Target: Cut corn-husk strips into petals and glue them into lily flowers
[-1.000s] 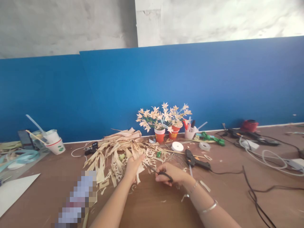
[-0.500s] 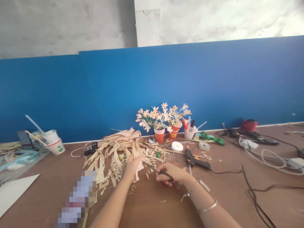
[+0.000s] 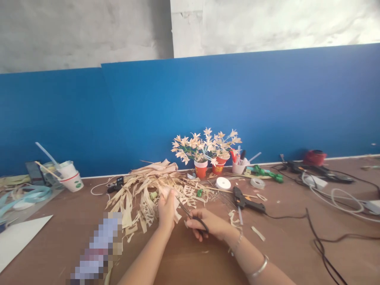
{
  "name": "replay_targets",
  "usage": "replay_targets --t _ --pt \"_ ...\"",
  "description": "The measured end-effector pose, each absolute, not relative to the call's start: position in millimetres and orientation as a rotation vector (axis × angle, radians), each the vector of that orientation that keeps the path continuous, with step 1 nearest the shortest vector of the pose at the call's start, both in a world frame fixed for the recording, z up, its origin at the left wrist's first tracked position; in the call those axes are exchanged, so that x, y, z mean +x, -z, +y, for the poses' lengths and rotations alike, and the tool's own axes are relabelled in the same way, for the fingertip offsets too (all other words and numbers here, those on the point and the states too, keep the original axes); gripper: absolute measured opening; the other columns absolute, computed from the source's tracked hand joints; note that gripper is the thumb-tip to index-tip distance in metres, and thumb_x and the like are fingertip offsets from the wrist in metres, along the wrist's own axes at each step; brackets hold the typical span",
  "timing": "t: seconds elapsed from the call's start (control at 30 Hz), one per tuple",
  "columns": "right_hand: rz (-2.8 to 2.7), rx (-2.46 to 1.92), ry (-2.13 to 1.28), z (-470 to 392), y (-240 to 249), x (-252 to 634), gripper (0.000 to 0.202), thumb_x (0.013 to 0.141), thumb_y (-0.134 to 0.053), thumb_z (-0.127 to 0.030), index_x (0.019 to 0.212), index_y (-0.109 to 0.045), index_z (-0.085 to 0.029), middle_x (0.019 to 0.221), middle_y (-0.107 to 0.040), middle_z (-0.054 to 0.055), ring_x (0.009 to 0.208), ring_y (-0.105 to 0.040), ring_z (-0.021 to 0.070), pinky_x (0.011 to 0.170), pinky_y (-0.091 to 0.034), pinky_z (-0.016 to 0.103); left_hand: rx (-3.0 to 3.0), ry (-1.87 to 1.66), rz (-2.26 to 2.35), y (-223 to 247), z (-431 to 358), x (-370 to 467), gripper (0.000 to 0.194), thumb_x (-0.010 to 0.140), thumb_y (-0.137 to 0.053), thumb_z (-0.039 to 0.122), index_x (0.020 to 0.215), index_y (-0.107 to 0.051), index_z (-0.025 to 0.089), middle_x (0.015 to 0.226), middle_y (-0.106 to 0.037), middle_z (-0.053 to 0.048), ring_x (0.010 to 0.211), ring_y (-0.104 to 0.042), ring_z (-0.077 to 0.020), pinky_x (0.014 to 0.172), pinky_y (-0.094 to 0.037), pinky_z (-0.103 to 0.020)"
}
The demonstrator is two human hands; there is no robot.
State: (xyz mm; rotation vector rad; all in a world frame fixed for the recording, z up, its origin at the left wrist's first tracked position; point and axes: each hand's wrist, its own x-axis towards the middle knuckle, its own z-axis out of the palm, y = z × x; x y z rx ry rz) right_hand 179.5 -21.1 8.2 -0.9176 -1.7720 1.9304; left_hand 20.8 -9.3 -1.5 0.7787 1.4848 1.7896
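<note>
the left hand (image 3: 167, 209) is clamped on a pale strip of dried husk (image 3: 178, 217), thumb uppermost, over the near edge of a big heap of husk (image 3: 145, 180) that spreads from the middle of the tabletop (image 3: 184, 261) back to its far edge. the strip's loose end sticks out from the hand on the side facing the right hand (image 3: 202, 223), which is closed around the dark handles of a pair of scissors (image 3: 184, 208). their blades point at the strip; i cannot tell from here whether they are parted. a silver bangle (image 3: 259, 268) circles the right forearm. behind the hands, near the tabletop's far edge, two red paper cups (image 3: 201, 171) hold bunches of pale star-shaped flowers (image 3: 194, 144), and a white cup (image 3: 238, 169) of tools stands just beside them, to their right. closer in are a white roll (image 3: 223, 183), a roll of clear tape (image 3: 257, 183) and a black glue gun (image 3: 247, 202), its cord trailing towards the tabletop's right side. over by the left side, a white paper cup (image 3: 73, 183) with a red band stands near a loop of light blue ribbon (image 3: 38, 194).
</note>
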Motion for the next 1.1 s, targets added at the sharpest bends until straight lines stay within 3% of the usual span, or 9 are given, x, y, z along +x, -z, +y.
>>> replay_targets --t 0.43,0.9,1.1 --pt "-1.671 -0.961 -1.887 -27 -8 166 0.036 0.071 -0.064 -0.049 0.072 -0.049 -0.017 0.045 -0.054 -0.007 0.036 -0.048 0.0057 0.033 -0.023 0.014 0.762 -1.846 1.511 11 -7 22 0.037 0.071 -0.063 0.045 0.09 -0.062 0.013 0.072 -0.068 -0.004 0.077 -0.065 -0.0232 0.073 -0.049 -0.032" --pt "-1.611 -0.98 -1.813 -29 -10 161 0.032 0.068 -0.067 -0.044 0.069 -0.049 -0.017 0.041 -0.046 -0.009 0.035 -0.038 0.0047 0.036 -0.024 0.016 0.721 -1.843 1.47 9 -7 23 0.037 0.076 -0.059 0.044 0.1 -0.061 0.015 0.087 -0.069 -0.006 0.086 -0.065 -0.0228 0.079 -0.048 -0.032" --pt "-1.635 -0.984 -1.86 -29 -8 162 0.034 0.069 -0.066 -0.047 0.074 -0.051 -0.017 0.044 -0.052 -0.007 0.036 -0.046 0.0056 0.034 -0.021 0.015 0.726 -1.831 1.538 5 -9 24 0.036 0.074 -0.062 0.041 0.098 -0.062 0.014 0.083 -0.069 -0.006 0.086 -0.065 -0.0239 0.078 -0.048 -0.031"
